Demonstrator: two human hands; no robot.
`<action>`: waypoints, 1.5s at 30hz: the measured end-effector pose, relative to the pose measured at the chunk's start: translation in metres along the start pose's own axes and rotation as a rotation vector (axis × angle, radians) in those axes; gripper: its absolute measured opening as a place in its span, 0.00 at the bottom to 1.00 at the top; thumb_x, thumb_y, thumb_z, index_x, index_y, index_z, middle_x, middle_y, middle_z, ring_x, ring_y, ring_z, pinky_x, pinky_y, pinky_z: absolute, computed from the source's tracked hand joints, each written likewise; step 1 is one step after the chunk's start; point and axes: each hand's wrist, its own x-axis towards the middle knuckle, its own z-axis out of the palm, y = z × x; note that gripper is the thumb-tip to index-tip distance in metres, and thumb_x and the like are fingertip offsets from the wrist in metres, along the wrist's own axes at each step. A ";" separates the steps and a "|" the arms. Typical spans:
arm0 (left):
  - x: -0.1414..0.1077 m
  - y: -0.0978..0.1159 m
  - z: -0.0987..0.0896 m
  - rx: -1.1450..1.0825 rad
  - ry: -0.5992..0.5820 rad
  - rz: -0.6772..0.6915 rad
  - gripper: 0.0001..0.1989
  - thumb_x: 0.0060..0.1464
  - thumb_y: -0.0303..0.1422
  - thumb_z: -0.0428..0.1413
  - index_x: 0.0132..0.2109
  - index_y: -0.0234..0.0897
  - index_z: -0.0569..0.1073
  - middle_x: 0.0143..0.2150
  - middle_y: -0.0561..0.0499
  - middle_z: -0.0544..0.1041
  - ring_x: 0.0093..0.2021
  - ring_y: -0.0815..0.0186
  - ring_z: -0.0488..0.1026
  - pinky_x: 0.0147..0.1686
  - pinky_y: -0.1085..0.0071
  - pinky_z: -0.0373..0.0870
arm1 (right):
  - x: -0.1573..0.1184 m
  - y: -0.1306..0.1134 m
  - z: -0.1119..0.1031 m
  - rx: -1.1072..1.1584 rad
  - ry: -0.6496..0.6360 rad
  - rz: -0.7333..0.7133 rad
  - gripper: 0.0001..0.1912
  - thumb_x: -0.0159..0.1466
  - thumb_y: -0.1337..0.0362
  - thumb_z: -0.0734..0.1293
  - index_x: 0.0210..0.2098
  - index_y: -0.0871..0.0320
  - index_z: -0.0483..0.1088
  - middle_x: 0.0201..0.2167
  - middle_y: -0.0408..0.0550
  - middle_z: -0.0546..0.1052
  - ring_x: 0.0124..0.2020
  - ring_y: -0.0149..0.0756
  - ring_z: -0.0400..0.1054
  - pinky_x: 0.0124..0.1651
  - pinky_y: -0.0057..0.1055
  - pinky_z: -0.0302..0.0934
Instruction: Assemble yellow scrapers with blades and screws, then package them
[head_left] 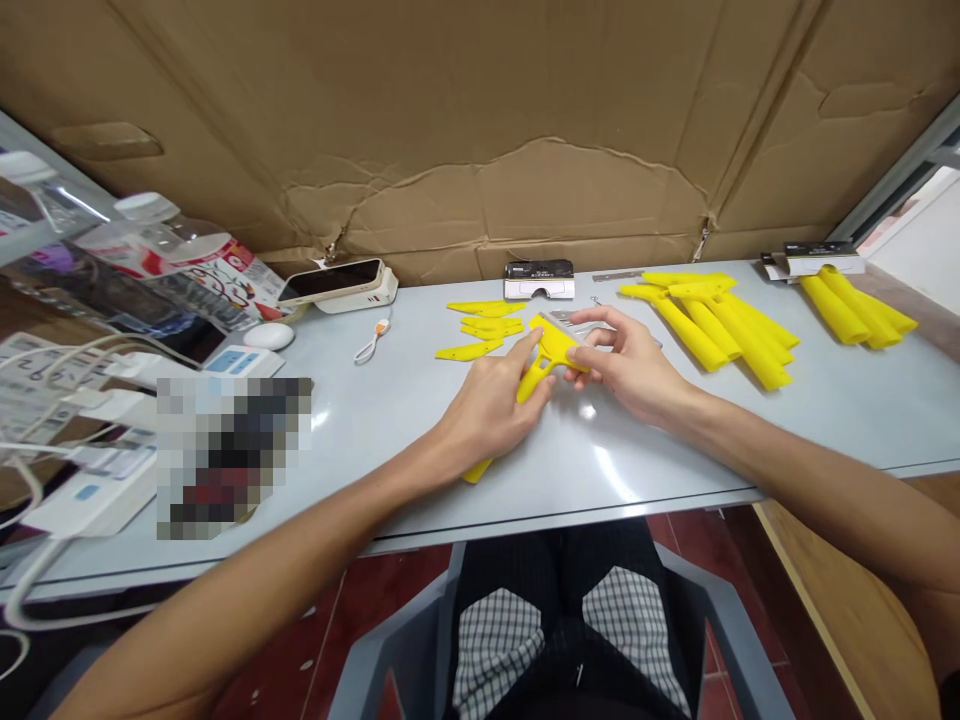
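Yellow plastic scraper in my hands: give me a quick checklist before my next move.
1. Yellow plastic scraper held in both hands: ok, left hand over the grip, right hand pinching the head.
2. Thin metal blade seated in the head: cannot tell, fingers cover the joint.
3. Flat yellow plastic pieces clear of the left hand: ok.
4. Long yellow plastic grips clear of the right hand: ok.

"On my feed, what's left of the scraper (544, 350) on the table (600, 480)?"

"I see flat plastic pieces (480, 330), then further left a phone (330, 282) on a box (379, 298)."

"And right?"

"I've got plastic handles (720, 330), another pile (855, 310) beyond them, and cardboard (480, 180) behind the table."
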 end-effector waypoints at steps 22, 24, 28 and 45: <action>0.004 -0.002 -0.006 0.043 -0.053 0.003 0.31 0.69 0.39 0.58 0.74 0.29 0.72 0.28 0.52 0.77 0.31 0.58 0.74 0.44 0.60 0.72 | 0.001 0.003 0.001 -0.021 0.004 0.031 0.22 0.60 0.68 0.78 0.51 0.54 0.72 0.26 0.35 0.73 0.28 0.37 0.79 0.33 0.36 0.77; 0.005 -0.002 -0.007 0.021 -0.057 -0.019 0.31 0.68 0.38 0.59 0.73 0.30 0.74 0.26 0.54 0.75 0.28 0.60 0.72 0.40 0.62 0.71 | 0.000 0.003 0.002 -0.013 0.000 0.037 0.22 0.60 0.68 0.78 0.51 0.54 0.72 0.27 0.36 0.73 0.29 0.38 0.80 0.34 0.37 0.78; 0.006 -0.002 -0.010 -0.246 -0.146 -0.151 0.34 0.68 0.40 0.60 0.76 0.34 0.70 0.22 0.57 0.74 0.21 0.63 0.72 0.29 0.66 0.69 | -0.001 -0.002 0.002 0.023 -0.025 0.057 0.19 0.65 0.61 0.79 0.50 0.54 0.71 0.30 0.40 0.77 0.32 0.39 0.81 0.38 0.39 0.80; 0.014 -0.014 -0.010 -1.187 -0.359 -0.350 0.23 0.57 0.46 0.71 0.40 0.40 0.67 0.24 0.60 0.70 0.14 0.76 0.62 0.13 0.78 0.56 | 0.023 -0.026 -0.036 -0.038 0.149 -0.090 0.13 0.60 0.69 0.75 0.41 0.51 0.72 0.31 0.41 0.73 0.29 0.32 0.69 0.27 0.31 0.66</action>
